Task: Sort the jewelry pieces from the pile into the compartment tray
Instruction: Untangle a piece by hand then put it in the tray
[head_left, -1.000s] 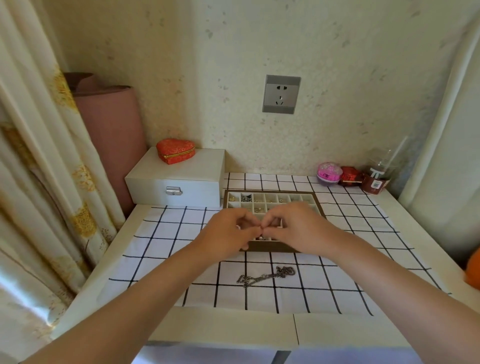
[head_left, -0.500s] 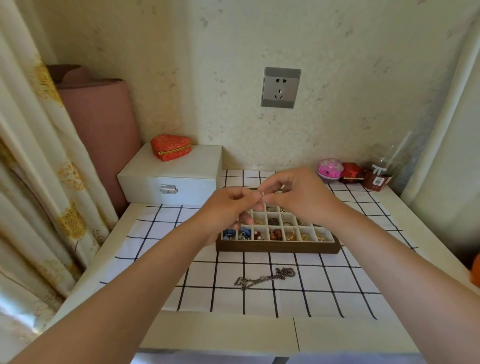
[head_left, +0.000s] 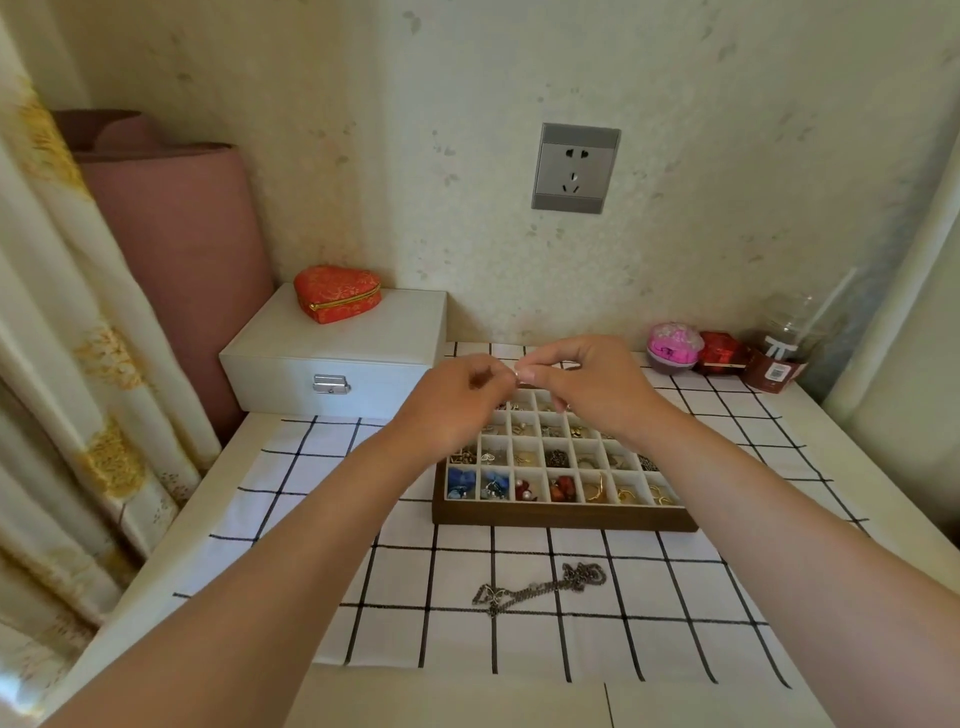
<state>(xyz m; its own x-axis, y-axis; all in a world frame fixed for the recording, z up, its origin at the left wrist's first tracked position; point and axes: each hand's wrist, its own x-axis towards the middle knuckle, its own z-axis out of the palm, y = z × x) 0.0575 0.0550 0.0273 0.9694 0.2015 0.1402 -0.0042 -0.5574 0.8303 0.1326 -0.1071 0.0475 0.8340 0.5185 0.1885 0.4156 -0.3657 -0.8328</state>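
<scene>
A brown wooden compartment tray (head_left: 563, 518) lies on the checked cloth, its white cells holding earrings, beads and small charms. Above its far rows, my left hand (head_left: 457, 400) and my right hand (head_left: 587, 382) meet fingertip to fingertip. Together they pinch a tiny pale jewelry piece (head_left: 518, 375), too small to identify. A dark metal chain necklace (head_left: 540, 586) with a butterfly charm lies on the cloth in front of the tray, apart from both hands.
A white jewelry box (head_left: 337, 364) with a red heart-shaped case (head_left: 336, 293) on top stands at back left. A pink ball (head_left: 674, 347), a red box (head_left: 721, 353) and a drink cup (head_left: 779, 358) line the back right. Curtains hang on both sides.
Both hands, still pinched together, have moved from over the tray's near edge to above its far rows. The camera has tilted, so the tray shows more fully.
</scene>
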